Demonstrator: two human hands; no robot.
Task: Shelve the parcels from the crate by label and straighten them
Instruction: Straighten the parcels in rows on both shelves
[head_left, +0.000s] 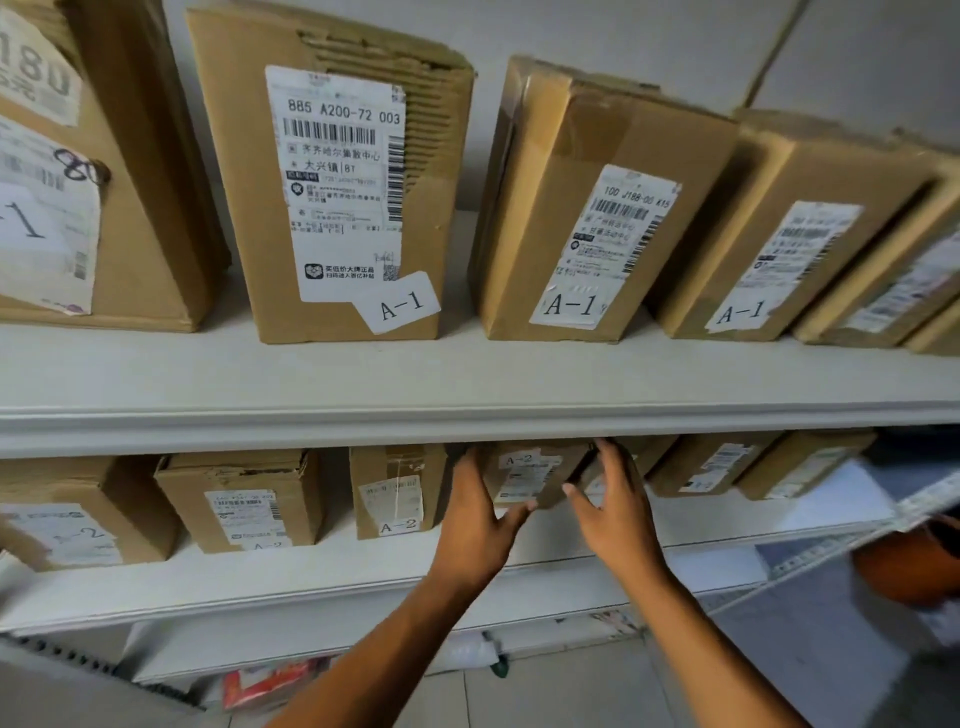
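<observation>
A small cardboard parcel (535, 470) marked A-2 sits on the lower white shelf (363, 577), its top hidden under the upper shelf's edge. My left hand (475, 519) presses flat against its left side and my right hand (615, 504) against its right side, thumbs toward the front. Both hands clasp the parcel between them. More A-2 parcels (395, 493) stand in a row on either side of it. Parcels labelled A-1 (343, 197) line the upper shelf (467, 395).
An orange object (909, 566) shows at the right edge beside a perforated shelf rail. Below the lower shelf lie a red-and-white packet (270, 686) and tiled floor. A grey crate edge is at the bottom left (62, 696).
</observation>
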